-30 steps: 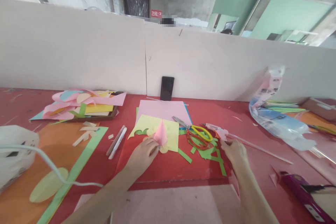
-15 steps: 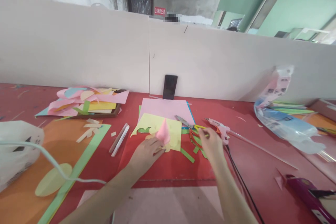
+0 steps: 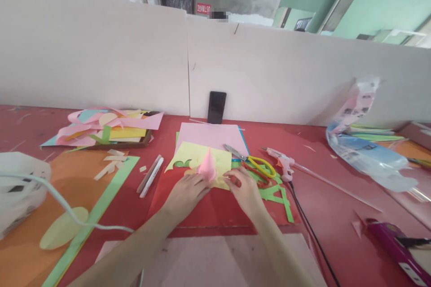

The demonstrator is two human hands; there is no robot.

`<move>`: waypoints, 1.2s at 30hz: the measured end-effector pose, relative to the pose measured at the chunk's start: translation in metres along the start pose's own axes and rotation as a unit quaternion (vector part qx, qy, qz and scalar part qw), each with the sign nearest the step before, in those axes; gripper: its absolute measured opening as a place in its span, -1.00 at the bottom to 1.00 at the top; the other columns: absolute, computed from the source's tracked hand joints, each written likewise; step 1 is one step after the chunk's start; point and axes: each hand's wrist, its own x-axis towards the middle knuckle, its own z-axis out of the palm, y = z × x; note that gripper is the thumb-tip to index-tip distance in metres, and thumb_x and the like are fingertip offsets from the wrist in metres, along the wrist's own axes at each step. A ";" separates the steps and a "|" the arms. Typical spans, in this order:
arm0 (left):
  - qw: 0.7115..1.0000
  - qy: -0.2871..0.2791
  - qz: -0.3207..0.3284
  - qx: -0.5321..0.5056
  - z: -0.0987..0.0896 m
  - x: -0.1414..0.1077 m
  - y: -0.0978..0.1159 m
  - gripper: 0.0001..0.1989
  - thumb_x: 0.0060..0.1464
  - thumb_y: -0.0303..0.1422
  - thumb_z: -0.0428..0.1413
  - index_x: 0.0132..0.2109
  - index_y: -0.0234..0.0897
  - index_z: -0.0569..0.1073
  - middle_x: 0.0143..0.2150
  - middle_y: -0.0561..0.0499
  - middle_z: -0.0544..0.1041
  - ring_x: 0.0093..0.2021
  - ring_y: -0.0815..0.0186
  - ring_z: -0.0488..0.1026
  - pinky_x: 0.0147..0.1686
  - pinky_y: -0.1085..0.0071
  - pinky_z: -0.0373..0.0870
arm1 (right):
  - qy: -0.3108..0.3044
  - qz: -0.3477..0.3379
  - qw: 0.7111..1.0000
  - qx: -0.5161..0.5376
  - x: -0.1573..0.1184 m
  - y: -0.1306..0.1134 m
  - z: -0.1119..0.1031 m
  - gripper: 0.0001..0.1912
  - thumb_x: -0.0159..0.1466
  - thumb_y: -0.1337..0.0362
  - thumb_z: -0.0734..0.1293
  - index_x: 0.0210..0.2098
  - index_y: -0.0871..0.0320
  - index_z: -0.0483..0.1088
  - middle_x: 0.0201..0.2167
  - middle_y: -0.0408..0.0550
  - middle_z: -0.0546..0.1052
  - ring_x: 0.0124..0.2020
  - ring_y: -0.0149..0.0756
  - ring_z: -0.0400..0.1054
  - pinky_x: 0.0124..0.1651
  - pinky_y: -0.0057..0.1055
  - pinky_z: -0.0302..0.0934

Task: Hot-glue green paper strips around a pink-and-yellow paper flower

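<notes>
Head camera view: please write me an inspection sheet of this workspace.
Surface: red table, partly covered.
Job's things: pink paper cone, tip up; yellow sheet.
Clutter: green paper scraps on the right; coloured paper pile on the left; scissors.
Hands: left hand at the cone's base; right hand by the yellow sheet; grips unclear.
Cables: black cord from pink glue gun; white cable on the left.
Surroundings: white partition, dark phone leaning against it.
</notes>
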 end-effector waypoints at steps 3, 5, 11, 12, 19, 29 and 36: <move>1.000 0.014 0.001 -0.005 -0.001 -0.001 0.000 -0.73 0.22 -0.34 -0.16 -0.25 -0.23 0.43 -0.29 0.02 0.45 -0.24 0.33 0.37 -0.20 0.37 0.28 | -0.043 -0.052 0.998 -0.001 0.000 0.000 -0.004 -0.85 0.15 0.31 0.27 -0.28 0.05 0.42 -0.32 -0.10 0.38 -0.27 -0.34 0.28 -0.18 -0.42 0.18; 1.000 0.019 -0.007 -0.010 -0.002 -0.002 0.000 -0.72 0.22 -0.32 -0.16 -0.25 -0.23 0.43 -0.30 0.02 0.45 -0.25 0.33 0.37 -0.22 0.38 0.29 | -0.059 -0.077 0.995 -0.023 0.000 -0.002 -0.003 -0.81 0.15 0.34 0.27 -0.25 0.02 0.43 -0.32 -0.10 0.38 -0.23 -0.32 0.27 -0.16 -0.40 0.18; 1.000 0.003 -0.019 -0.019 -0.002 -0.001 0.000 -0.77 0.20 -0.36 -0.12 -0.26 -0.25 0.42 -0.30 0.03 0.45 -0.26 0.33 0.37 -0.23 0.36 0.29 | -0.074 -0.109 0.989 -0.060 -0.001 -0.008 0.011 -0.86 0.16 0.36 0.26 -0.32 0.04 0.43 -0.35 -0.08 0.37 -0.27 -0.30 0.25 -0.27 -0.40 0.20; 1.000 0.002 -0.022 -0.022 -0.003 -0.001 0.000 -0.78 0.20 -0.36 -0.11 -0.26 -0.25 0.42 -0.30 0.03 0.45 -0.26 0.32 0.36 -0.23 0.37 0.29 | -0.076 -0.111 0.989 -0.060 0.000 -0.009 0.012 -0.89 0.15 0.36 0.27 -0.36 0.06 0.42 -0.35 -0.08 0.38 -0.26 -0.30 0.25 -0.27 -0.39 0.20; 0.998 -0.023 -0.041 -0.049 -0.007 0.002 0.003 -0.80 0.17 -0.32 -0.07 -0.34 -0.27 0.38 -0.32 0.03 0.42 -0.31 0.34 0.34 -0.30 0.42 0.28 | -0.081 -0.091 0.991 -0.045 0.000 -0.007 0.008 -0.95 0.13 0.37 0.29 -0.45 0.11 0.33 -0.40 -0.11 0.40 -0.30 -0.30 0.27 -0.31 -0.40 0.16; 0.997 -0.033 -0.045 -0.045 -0.007 0.002 0.002 -0.83 0.15 -0.32 -0.05 -0.29 -0.27 0.39 -0.30 0.04 0.41 -0.29 0.33 0.34 -0.29 0.41 0.26 | -0.087 -0.076 0.992 -0.041 0.000 -0.005 0.004 -0.93 0.15 0.33 0.29 -0.46 0.12 0.30 -0.40 -0.13 0.41 -0.32 -0.32 0.28 -0.28 -0.41 0.14; 0.997 -0.033 -0.044 -0.052 -0.006 0.000 0.000 -0.85 0.16 -0.33 -0.05 -0.27 -0.25 0.39 -0.27 0.05 0.42 -0.28 0.34 0.34 -0.28 0.42 0.26 | -0.134 -0.053 0.989 0.033 -0.002 -0.007 -0.005 -0.90 0.13 0.29 0.30 -0.50 0.12 0.31 -0.43 -0.15 0.39 -0.33 -0.35 0.27 -0.25 -0.40 0.14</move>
